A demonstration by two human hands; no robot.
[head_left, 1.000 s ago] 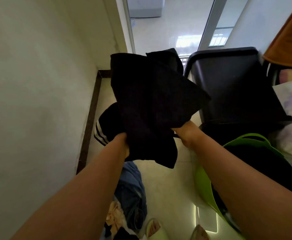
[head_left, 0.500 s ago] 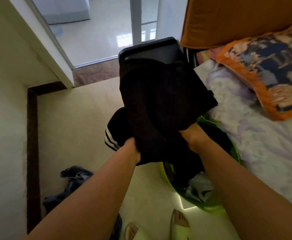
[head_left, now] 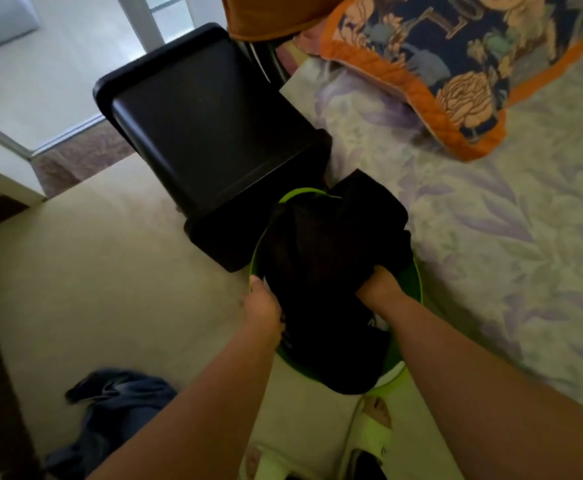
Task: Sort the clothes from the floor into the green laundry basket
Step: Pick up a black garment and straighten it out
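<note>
Both my hands, left (head_left: 264, 306) and right (head_left: 378, 289), grasp the black garment (head_left: 328, 271), fingers bunched in it, over the green basket (head_left: 416, 282). It looks soft, light, floppy; gathered folds should hold best.

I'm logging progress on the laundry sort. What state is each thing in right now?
black garment: bunched in the basket, gripped by both hands
green laundry basket: upright, holding clothes
blue garment: crumpled on the floor
left hand: gripping the garment
right hand: gripping the garment
</note>
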